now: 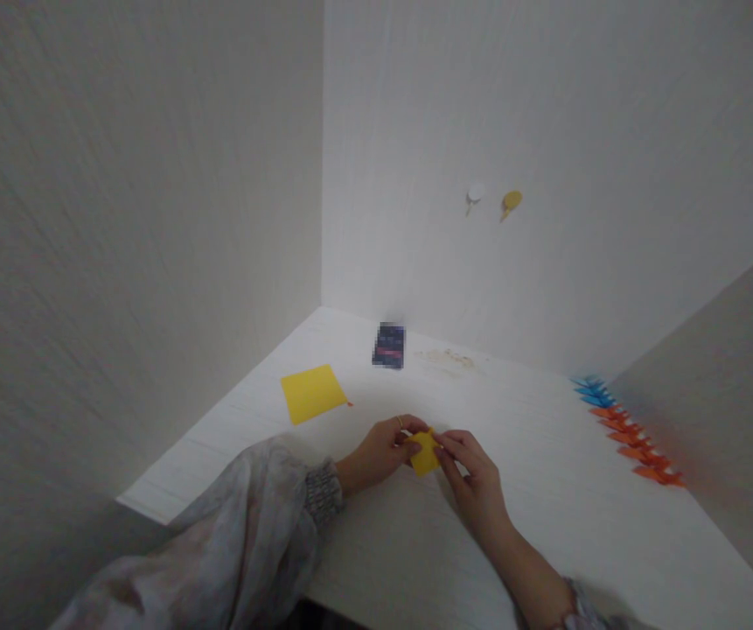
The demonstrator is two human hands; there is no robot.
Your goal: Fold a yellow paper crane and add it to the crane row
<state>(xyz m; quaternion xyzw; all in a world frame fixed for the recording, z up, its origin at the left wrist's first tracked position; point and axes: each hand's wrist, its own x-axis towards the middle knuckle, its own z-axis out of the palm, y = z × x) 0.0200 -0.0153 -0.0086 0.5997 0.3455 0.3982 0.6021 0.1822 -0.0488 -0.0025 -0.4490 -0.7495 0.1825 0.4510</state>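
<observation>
White table (513, 394), pale walls (402, 175); left hand (379, 451), right hand (482, 486) pinch yellow paper (424, 458).
Fingers (458, 450) partly hide it; dark object (389, 346) pixelated.

Left forearm (245, 516) in from between 7 and 8 o'clock, sleeved to the wrist. Left hand (381, 451) at 6, fingers toward 2, thumb and fingers pinched. Right forearm (530, 564) in from 5, mostly bare. Right hand (481, 486) near 5, fingers toward 10-11, also pinching.
</observation>
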